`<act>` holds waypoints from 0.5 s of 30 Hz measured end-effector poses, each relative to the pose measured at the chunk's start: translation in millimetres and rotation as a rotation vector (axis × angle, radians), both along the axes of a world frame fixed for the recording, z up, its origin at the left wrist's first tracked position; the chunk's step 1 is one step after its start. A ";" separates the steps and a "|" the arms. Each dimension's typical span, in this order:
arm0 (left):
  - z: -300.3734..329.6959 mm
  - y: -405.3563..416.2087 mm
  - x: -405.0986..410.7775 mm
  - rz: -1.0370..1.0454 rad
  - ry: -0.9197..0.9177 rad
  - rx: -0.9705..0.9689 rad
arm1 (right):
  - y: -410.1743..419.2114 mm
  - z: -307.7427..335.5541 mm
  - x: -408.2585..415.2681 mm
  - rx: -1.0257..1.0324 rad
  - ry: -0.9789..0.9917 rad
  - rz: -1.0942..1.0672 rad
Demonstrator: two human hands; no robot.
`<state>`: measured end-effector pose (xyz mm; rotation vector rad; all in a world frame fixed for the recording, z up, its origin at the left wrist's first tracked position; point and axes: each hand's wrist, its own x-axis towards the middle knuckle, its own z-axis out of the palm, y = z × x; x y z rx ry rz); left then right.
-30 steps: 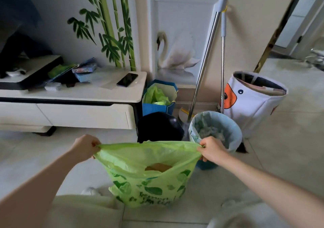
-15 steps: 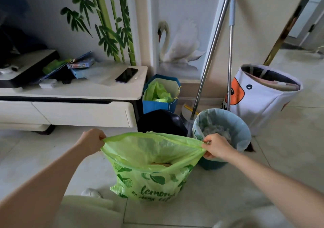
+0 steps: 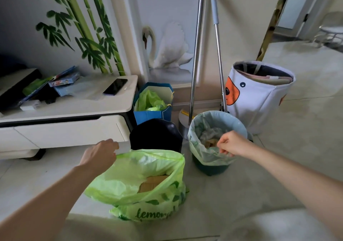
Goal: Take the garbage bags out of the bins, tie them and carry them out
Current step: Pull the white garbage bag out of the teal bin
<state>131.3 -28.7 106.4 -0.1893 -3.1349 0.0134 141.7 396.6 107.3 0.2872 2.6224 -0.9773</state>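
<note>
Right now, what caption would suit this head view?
Left hand holds the green garbage bag's rim; right hand reaches the lined bin.

- left hand [image 3: 100, 154] bare, no glove, ring or watch; forearm uncovered, no sleeve in view
- right hand [image 3: 233, 144] bare likewise; forearm unsleeved throughout

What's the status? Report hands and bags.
Left hand pinching green bag rim. Right hand gripping bin liner edge. Green bag untied, on floor. Nothing blocking.
</note>
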 end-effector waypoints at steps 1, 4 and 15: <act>1.9 10.6 -3.1 -0.023 0.013 0.031 | 8.0 -1.1 1.5 -0.001 -0.005 -0.018; 3.5 50.8 -17.5 -0.044 0.007 0.172 | 33.6 -10.4 5.7 -0.028 -0.002 -0.101; -51.4 205.3 -75.6 -0.119 -0.142 0.480 | 79.2 -58.9 4.4 -0.114 -0.193 -0.283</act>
